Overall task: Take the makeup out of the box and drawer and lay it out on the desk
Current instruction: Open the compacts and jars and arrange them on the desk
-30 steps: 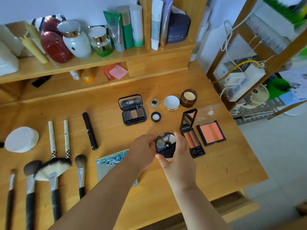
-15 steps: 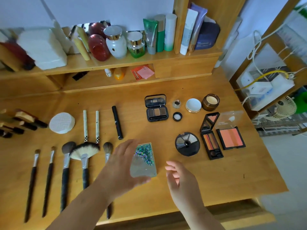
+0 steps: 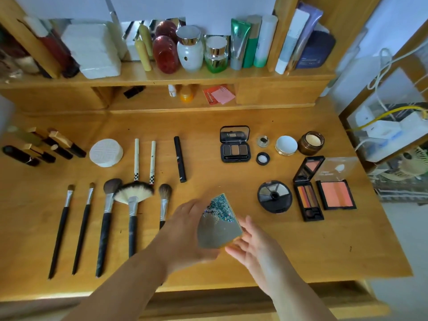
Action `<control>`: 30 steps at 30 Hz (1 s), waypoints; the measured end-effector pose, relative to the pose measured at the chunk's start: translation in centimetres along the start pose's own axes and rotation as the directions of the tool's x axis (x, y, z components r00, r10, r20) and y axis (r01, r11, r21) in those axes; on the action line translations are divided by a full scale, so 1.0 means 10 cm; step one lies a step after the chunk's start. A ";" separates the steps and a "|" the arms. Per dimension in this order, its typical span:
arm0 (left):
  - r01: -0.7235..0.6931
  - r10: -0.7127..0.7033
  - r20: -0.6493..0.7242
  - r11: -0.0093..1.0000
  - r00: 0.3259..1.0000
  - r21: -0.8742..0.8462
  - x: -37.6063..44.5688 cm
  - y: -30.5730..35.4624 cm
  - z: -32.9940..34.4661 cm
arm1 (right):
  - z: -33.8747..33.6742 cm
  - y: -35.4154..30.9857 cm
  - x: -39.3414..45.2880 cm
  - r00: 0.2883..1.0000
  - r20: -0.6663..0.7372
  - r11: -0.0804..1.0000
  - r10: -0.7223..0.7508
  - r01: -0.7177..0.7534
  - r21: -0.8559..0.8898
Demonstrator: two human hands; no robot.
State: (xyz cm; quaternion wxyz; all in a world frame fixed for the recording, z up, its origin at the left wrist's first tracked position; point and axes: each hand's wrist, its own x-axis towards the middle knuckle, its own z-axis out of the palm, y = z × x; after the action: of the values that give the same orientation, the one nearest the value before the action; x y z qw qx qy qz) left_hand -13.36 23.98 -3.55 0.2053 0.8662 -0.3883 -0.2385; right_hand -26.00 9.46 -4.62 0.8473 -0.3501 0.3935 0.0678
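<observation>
No lettering is legible. The left hand (image 3: pixel 185 232) grips the glitter compact (image 3: pixel 218 222), lifted above the table (image 3: pixel 301 246), long axis tilted up-left; the right hand's (image 3: pixel 257 246) relaxed fingers touch its lower-right edge.

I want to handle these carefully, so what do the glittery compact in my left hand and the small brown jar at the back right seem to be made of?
Glittery compact: probably hard plastic with a gold-toned edge; its lid is mirror-shiny at the lower end, with teal glitter at the upper end. The left hand holds it.
Brown jar: likely amber glass, translucent and glossy, with pale cream inside; tinted plastic is possible.
</observation>
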 end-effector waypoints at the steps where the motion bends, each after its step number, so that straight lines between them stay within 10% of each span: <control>1: 0.000 0.000 0.001 0.999 1.000 -0.050 -0.05 0.07 0.02 | -0.01 0.01 -0.02 0.990 0.109 0.981 0.087 -0.104 0.163; 7: -0.005 0.014 0.042 0.980 0.999 -0.199 -0.09 0.31 0.02 | 0.07 0.04 -0.10 0.856 0.490 0.779 0.164 -0.417 0.469; 30: 0.094 -0.051 0.176 0.964 0.983 -0.249 0.15 0.48 -0.25 | 0.06 -0.19 0.01 0.941 0.316 0.905 0.118 -0.232 0.355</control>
State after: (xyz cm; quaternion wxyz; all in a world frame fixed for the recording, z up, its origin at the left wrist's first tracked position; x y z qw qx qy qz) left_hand -13.78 20.29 0.67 0.2732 0.8227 -0.3380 -0.3664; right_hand -24.84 8.38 -3.35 0.9380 -0.1249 0.3020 0.1154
